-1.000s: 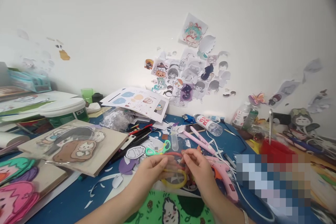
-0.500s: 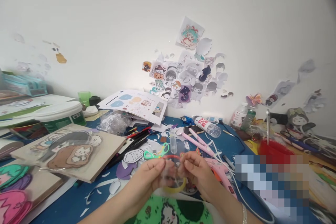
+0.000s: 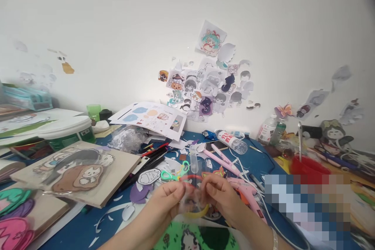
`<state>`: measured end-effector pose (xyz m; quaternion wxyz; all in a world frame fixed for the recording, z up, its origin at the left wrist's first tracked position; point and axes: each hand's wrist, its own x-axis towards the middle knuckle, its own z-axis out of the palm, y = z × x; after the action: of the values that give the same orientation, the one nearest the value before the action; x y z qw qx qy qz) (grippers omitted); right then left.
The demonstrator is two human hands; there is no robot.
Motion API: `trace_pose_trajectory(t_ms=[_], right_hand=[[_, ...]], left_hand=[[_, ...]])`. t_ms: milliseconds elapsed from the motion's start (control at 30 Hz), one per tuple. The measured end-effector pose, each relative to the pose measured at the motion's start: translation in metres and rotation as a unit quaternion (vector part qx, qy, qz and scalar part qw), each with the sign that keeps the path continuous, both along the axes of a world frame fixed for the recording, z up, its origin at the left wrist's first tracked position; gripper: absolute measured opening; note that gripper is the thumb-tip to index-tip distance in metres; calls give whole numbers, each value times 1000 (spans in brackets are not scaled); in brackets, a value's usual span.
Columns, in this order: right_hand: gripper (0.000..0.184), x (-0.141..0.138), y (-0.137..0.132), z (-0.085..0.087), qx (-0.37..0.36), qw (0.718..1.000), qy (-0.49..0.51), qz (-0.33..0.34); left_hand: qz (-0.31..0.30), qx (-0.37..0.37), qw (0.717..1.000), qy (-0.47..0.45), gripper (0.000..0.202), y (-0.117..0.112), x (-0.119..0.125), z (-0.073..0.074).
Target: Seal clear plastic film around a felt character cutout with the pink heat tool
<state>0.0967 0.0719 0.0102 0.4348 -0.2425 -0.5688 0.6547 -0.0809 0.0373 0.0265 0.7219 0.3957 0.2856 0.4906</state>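
Note:
My left hand [image 3: 164, 203] and my right hand [image 3: 224, 199] meet low in the middle of the view, fingers pinched together on a small clear plastic piece [image 3: 195, 197]. Behind and below the fingers lie a red ring [image 3: 191, 177] and a yellow ring [image 3: 197, 214] of tape or plastic. Both hands hover above a green printed sheet with cartoon figures [image 3: 193, 238] on the blue desk [image 3: 88, 222]. A bracelet shows on my right wrist.
Green scissors [image 3: 172, 172], a pink glue gun [image 3: 247, 193], pens [image 3: 152, 154], a lying plastic bottle [image 3: 231, 140], a red bowl [image 3: 307, 166], a wooden board with cut-out characters [image 3: 79, 172], a green tub [image 3: 68, 131] and paper sheets [image 3: 152, 117] crowd the desk. Stickers cover the wall [image 3: 205, 82].
My hands have drawn closer together and slightly lower, still pinching the clear piece. The view has shifted a little.

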Motion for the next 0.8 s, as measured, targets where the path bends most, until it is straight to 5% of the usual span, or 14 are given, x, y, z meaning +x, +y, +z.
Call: trace_pose_trajectory(t_ms=[267,367,800], right_hand=[[29,-5,-1,-2,65,994,-63,-56],[34,-7,-5,0,54,995,-80,-3],[37,-3,7,-9,22,988,-127,-85]], left_hand=[[81,-2,993,86,29,11,-8,2],[66,6,994,82,32,12,-10,1],[34,-14,992,121,41,9,-9,-1]])
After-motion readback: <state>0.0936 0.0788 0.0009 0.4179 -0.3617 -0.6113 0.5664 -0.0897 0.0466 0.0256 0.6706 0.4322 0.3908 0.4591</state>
